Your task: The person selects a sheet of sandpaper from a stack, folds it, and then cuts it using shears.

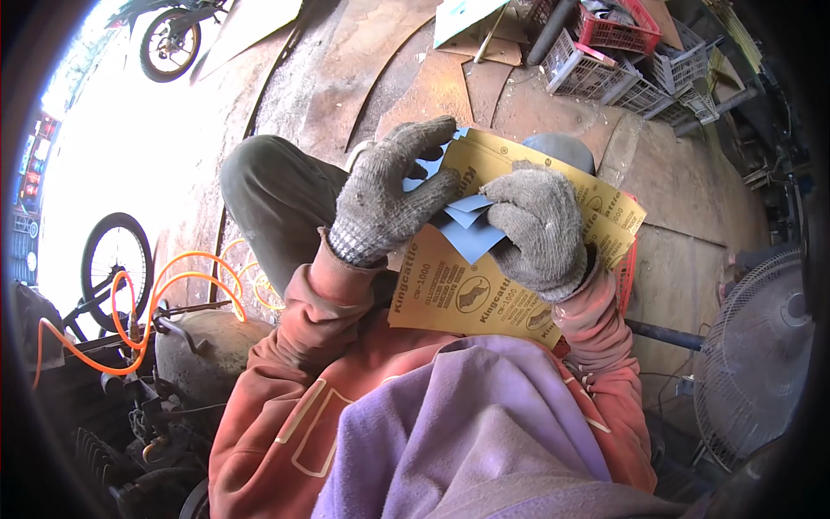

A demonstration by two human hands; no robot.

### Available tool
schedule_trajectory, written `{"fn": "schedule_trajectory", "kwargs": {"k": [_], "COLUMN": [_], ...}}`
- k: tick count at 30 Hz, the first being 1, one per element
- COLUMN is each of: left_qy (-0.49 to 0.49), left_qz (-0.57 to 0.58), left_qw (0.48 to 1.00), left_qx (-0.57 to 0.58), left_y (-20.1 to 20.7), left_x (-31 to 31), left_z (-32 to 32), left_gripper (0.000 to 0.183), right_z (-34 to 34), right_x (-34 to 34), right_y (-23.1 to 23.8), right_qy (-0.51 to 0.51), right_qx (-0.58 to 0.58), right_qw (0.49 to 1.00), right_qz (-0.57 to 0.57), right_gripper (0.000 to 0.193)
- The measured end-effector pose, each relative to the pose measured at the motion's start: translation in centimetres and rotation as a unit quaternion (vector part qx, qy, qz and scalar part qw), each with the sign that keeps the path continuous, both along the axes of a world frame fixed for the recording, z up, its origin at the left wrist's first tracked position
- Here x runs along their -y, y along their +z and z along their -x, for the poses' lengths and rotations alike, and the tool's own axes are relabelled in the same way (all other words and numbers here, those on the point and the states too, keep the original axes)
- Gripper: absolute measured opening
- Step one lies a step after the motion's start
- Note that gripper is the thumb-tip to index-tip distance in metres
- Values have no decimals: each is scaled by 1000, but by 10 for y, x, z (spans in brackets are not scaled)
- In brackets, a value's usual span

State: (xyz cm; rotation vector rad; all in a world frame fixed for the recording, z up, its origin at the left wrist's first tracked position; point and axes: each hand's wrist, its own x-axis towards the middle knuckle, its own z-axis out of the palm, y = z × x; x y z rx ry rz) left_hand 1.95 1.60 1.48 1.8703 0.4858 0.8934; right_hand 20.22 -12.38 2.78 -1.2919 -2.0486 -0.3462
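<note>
Large tan-backed sandpaper sheets [467,268] with dark printing lie over my lap, overlapping. In a grey knit glove, my right hand [538,227] is closed over the sheets' middle. Small folded blue-grey sandpaper [471,235] sticks out from its curled fingers. My left hand [393,186], gloved alike, is at the upper left edge of the sheets. Its thumb and fingers are apart, and a blue-grey sandpaper edge [418,183] shows in the gap. Whether the left fingers touch that edge is hard to tell.
An orange coiled hose [130,342] runs beside a rusty metal tank [203,350] at left. A standing fan [756,355] is close on the right. Plastic crates [588,73] stand at the far right on worn floor boards [380,52]. A motorcycle wheel [170,45] shows far left.
</note>
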Motion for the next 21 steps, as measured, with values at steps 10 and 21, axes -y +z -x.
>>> {"fn": "schedule_trajectory", "kwargs": {"k": [10,21], "left_qy": [10,35], "left_qz": [25,-143], "left_qw": [1000,989], "left_qx": [9,7], "left_y": [-1,11], "left_x": [0,0], "left_z": [-2,-1], "left_gripper": [46,33], "right_z": [0,0], "right_x": [0,2], "right_y": [0,-1], "right_qy": [5,-5], "right_qx": [-7,0], "right_qw": [1000,1000], "right_qz": [0,9], "right_gripper": [39,38]}}
